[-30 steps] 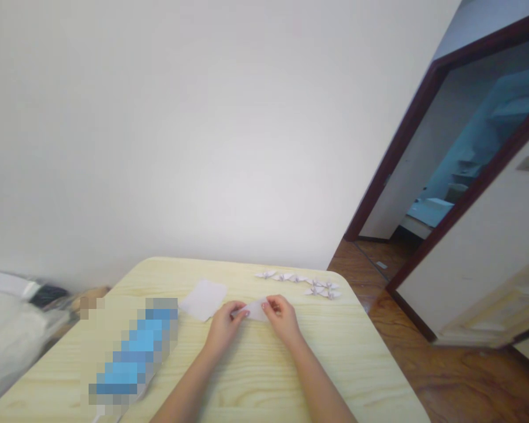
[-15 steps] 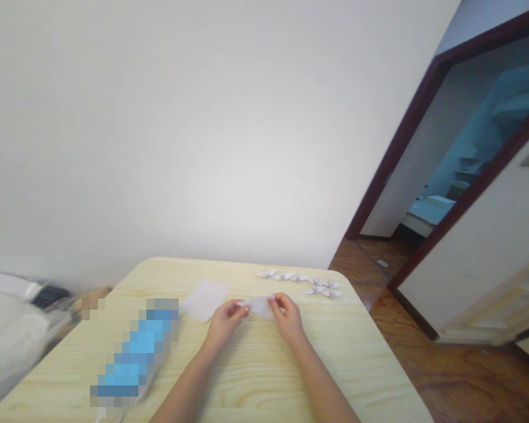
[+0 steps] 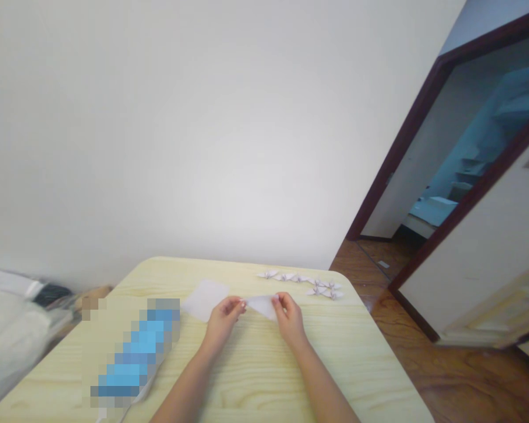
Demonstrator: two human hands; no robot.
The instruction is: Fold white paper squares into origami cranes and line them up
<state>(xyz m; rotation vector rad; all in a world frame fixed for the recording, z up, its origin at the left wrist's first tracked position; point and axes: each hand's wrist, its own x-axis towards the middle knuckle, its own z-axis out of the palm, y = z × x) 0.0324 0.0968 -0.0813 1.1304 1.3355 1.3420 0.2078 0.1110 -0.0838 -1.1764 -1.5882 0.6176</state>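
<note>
Both hands are busy above the middle of the desk (image 3: 255,376): the left hand (image 3: 223,320) pinches the narrow end of a white piece of paper (image 3: 263,305), the right hand (image 3: 290,317) grips its wider end, and the paper spans the gap between them. Just beside the left hand, a white sheet (image 3: 203,299) lies flat; one layer or several, I can't tell. Beyond its left corner, a blue object (image 3: 143,346), masked by blocky pixels, slants across the left side of the desk. Over past the right hand, near the far edge, runs a row of small folded papers (image 3: 291,277), doubling up at its right end. A white wall (image 3: 203,129) closes off the far side. At right, a dark red door frame (image 3: 390,161) opens onto a blue-tinted room (image 3: 476,164), wooden floor (image 3: 449,376) below; at far left, a pale bundle (image 3: 13,346) slumps beside the desk.
</note>
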